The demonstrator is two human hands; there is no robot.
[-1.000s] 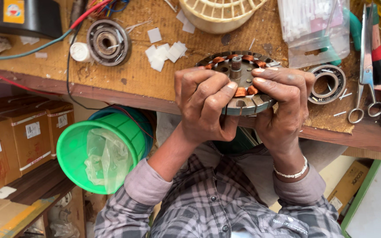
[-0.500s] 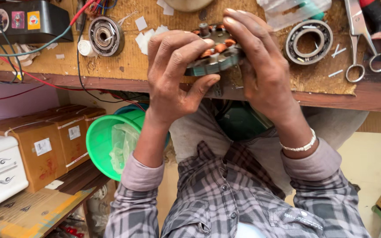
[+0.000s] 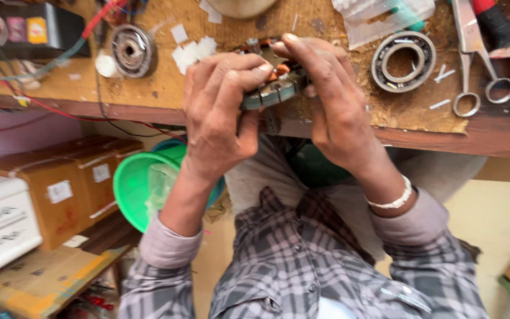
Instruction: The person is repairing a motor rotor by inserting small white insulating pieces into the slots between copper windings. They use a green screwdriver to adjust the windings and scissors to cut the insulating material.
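1. Both hands clamp one part: the left hand (image 3: 216,112) and the right hand (image 3: 332,100) hold a round motor stator (image 3: 270,93) by its rim, fingers curled narrow over the top, thumbs below.
2. It sits tilted, just above the near edge of the wooden bench (image 3: 408,118); copper coils show between the fingertips.
3. Judging progress: windings look seated, yet the piece is joined to nothing, so fitting seems left.
4. Nearby lie a bearing ring (image 3: 404,61), scissors (image 3: 473,53), a round metal hub (image 3: 131,50) and white paper slips (image 3: 193,50).
5. Below hangs a green bucket (image 3: 140,186), beside cardboard boxes (image 3: 72,180).
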